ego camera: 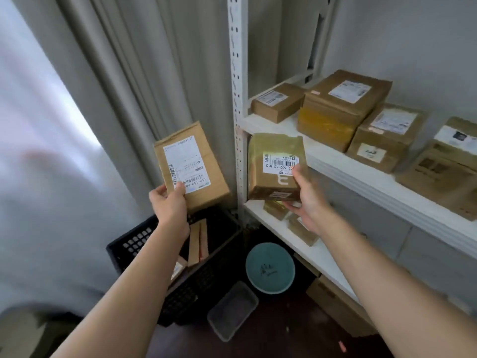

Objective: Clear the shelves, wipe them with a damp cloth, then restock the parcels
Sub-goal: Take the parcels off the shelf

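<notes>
Two parcels held: left hand point(169, 202) one point(189, 165) (labelled), right hand point(305, 200) another point(275, 167).

Two parcels in hands point(189, 166) point(275, 167); four boxes on upper shelf point(277, 102); one black crate point(144, 244); one teal bucket point(269, 267); one clear tray point(232, 310).

light: soft daylight through pale sheer curtain point(38, 125) | glare: washed-out, blurred curtain | floor below white metal shelf point(335, 161): dim | edges: wide-angle bending
</notes>
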`<state>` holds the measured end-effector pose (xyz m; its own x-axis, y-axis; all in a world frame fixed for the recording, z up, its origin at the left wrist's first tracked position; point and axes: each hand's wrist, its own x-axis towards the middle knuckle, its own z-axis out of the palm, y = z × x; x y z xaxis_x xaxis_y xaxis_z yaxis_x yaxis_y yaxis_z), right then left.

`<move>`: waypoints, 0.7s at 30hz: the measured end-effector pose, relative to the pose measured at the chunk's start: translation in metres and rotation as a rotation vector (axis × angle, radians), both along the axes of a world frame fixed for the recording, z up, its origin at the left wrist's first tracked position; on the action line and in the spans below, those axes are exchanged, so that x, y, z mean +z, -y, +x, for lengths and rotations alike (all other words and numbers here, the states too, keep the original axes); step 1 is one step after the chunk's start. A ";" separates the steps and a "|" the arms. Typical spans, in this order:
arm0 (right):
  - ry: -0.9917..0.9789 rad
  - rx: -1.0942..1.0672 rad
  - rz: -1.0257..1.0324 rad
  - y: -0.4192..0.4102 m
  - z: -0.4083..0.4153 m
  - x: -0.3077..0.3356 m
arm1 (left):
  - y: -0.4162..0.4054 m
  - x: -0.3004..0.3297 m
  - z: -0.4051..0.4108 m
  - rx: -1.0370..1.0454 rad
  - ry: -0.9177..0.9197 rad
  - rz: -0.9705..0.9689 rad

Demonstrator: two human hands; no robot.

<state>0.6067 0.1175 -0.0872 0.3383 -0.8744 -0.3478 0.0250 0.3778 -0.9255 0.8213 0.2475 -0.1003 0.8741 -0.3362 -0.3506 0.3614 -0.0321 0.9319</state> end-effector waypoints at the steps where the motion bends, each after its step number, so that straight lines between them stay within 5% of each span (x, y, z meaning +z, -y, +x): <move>1: -0.016 0.036 0.016 -0.001 0.014 -0.010 | -0.008 -0.011 0.011 0.032 -0.021 0.023; 10: -0.240 0.268 0.261 -0.007 0.124 -0.123 | -0.059 -0.130 0.076 0.304 -0.299 0.245; 21: -0.366 0.472 0.273 0.008 0.189 -0.222 | -0.053 -0.224 0.107 0.434 -0.251 0.413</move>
